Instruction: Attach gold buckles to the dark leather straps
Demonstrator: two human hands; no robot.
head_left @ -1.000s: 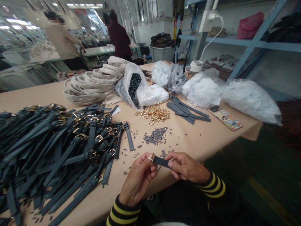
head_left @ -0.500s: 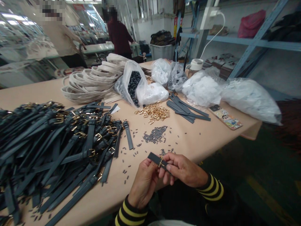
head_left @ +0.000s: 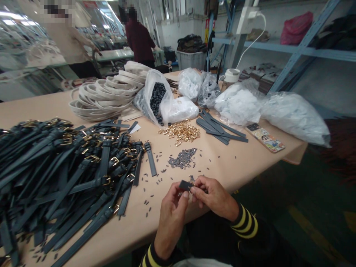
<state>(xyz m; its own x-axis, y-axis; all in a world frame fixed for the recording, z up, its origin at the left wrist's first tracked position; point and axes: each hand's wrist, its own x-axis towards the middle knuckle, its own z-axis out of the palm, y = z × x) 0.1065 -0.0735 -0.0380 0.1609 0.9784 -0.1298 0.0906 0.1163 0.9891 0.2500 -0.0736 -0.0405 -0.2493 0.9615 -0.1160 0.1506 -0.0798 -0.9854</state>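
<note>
Grey strap piece (head_left: 185,185) pinched between fingers (head_left: 202,184)

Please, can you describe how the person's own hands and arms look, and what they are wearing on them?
The left hand and right hand are bare, with no gloves. The left sleeve and right sleeve are black, with yellow stripes around the forearm near the cuff.

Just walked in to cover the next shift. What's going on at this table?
A seated person's left hand and right hand are pinching a short dark strap above a tan table. Small dark pieces are scattered nearby, past them is a heap of gold buckles, and a large pile of dark buckled straps lies to the left. A person in a maroon top stands farther back.
</note>
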